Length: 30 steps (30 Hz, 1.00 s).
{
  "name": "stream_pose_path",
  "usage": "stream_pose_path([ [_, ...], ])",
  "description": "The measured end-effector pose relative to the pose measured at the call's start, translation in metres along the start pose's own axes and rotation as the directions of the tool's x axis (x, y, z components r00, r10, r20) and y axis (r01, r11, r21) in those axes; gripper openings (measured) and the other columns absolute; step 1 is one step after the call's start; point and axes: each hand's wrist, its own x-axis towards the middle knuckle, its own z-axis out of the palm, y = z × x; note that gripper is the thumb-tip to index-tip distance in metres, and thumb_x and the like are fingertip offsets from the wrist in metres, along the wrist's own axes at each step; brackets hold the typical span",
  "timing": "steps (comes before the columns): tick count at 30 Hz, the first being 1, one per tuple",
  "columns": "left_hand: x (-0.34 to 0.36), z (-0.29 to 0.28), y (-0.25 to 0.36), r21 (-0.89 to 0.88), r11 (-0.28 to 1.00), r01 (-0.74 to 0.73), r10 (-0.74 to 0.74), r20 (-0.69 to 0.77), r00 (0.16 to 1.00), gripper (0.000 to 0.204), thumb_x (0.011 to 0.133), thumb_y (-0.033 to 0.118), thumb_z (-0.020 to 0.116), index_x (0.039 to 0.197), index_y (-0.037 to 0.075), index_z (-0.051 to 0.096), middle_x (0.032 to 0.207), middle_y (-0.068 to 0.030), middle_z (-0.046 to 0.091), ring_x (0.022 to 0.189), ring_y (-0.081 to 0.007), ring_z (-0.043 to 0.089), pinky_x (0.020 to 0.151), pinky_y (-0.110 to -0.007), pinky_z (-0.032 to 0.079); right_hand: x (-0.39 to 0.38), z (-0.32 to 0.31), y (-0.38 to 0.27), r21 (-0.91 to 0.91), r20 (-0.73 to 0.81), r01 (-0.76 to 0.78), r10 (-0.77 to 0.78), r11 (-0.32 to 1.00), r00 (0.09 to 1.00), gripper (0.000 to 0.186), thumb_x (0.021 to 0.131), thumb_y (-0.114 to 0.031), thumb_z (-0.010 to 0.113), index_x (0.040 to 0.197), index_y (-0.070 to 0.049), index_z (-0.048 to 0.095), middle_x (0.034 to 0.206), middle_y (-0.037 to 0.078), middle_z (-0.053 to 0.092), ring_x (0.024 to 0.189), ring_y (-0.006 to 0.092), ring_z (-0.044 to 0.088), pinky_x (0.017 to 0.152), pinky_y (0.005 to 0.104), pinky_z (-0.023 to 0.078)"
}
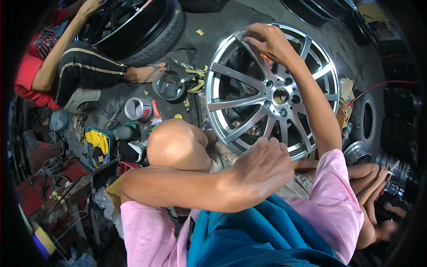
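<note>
A silver multi-spoke alloy wheel rim (215,107) is tilted in front of my knees, with a round centre hole and bolt holes around it. My left hand (262,167) is closed over its near edge, knuckles up, the fingertips hidden behind the hand. Across the wheel reaches my right arm. At the far edge my right hand (269,42) is closed, fingers curled and pressed down at the outer end of a spoke. Whatever lies under those fingers is hidden. Between the spokes, dark floor and a bit of orange-red show through.
At the left sits a person in red (38,75) beside a tyre on a wheel (153,44). A bowl of liquid (169,84), an open can (137,109) and a red-handled scraper (155,111) lie left of the wheel. Tyres (364,120) and other rims stand right; another person sits there.
</note>
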Motion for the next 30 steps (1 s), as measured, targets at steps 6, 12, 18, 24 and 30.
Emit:
stream_pose_path([
  [6, -0.001, 0.004, 0.0, -0.002, 1.0, -0.001, 0.001, -0.094, 0.996, 0.009, 0.084, 0.012, 0.069, 0.084, 0.007, 0.076, 0.079, -0.0071, 0.067, 0.083, -0.0237, 0.067, 0.069, -0.036, 0.048, -0.013, -0.004, 0.002, 0.081, 0.064, -0.041, 0.036, 0.996, 0.997, 0.023, 0.099, -0.02, 0.068, 0.112, -0.002, 0.074, 0.104, 0.014, 0.077, 0.094, 0.0331, 0.075, 0.084, 0.04, 0.06],
  [12, 0.001, 0.001, 0.0, -0.063, 0.998, 0.0, -0.001, -0.022, 1.0, 0.01, 0.083, 0.008, 0.066, 0.089, 0.001, 0.071, 0.092, -0.0118, 0.067, 0.091, -0.0245, 0.066, 0.071, -0.035, 0.051, -0.009, 0.001, 0.004, 0.085, -0.015, 0.001, 0.0, 0.996, 1.0, 0.025, 0.095, -0.024, 0.071, 0.108, -0.004, 0.076, 0.102, 0.014, 0.077, 0.093, 0.0376, 0.073, 0.088, 0.0438, 0.057],
  [18, 0.001, 0.003, 0.0, -0.045, 0.999, -0.013, 0.011, -0.048, 0.999, 0.009, 0.082, 0.007, 0.066, 0.088, 0.002, 0.071, 0.092, -0.0122, 0.066, 0.092, -0.0248, 0.066, 0.073, -0.036, 0.051, -0.023, -0.003, 0.002, 0.09, 0.002, -0.028, 0.028, 0.996, 1.0, 0.024, 0.095, -0.024, 0.071, 0.107, -0.004, 0.075, 0.102, 0.014, 0.077, 0.094, 0.0377, 0.073, 0.087, 0.0444, 0.057],
  [24, 0.002, 0.003, 0.0, -0.04, 0.999, 0.03, -0.029, 0.025, 0.999, 0.009, 0.082, 0.007, 0.066, 0.087, 0.001, 0.07, 0.092, -0.0122, 0.065, 0.092, -0.0256, 0.065, 0.074, -0.038, 0.051, -0.048, -0.01, -0.006, 0.087, 0.011, -0.04, 0.039, 0.995, 0.999, 0.023, 0.097, -0.021, 0.07, 0.11, -0.002, 0.075, 0.101, 0.015, 0.076, 0.09, 0.035, 0.074, 0.083, 0.0414, 0.059],
  [30, 0.0, 0.006, -0.002, -0.078, 0.997, -0.005, 0.006, 0.012, 1.0, 0.012, 0.082, 0.006, 0.065, 0.09, -0.001, 0.069, 0.093, -0.0137, 0.064, 0.091, -0.0279, 0.064, 0.074, -0.039, 0.05, -0.061, -0.01, -0.004, 0.092, -0.031, -0.018, 0.021, 0.996, 0.999, 0.023, 0.099, -0.019, 0.069, 0.111, -0.001, 0.075, 0.101, 0.015, 0.076, 0.087, 0.0322, 0.075, 0.079, 0.0379, 0.06],
])
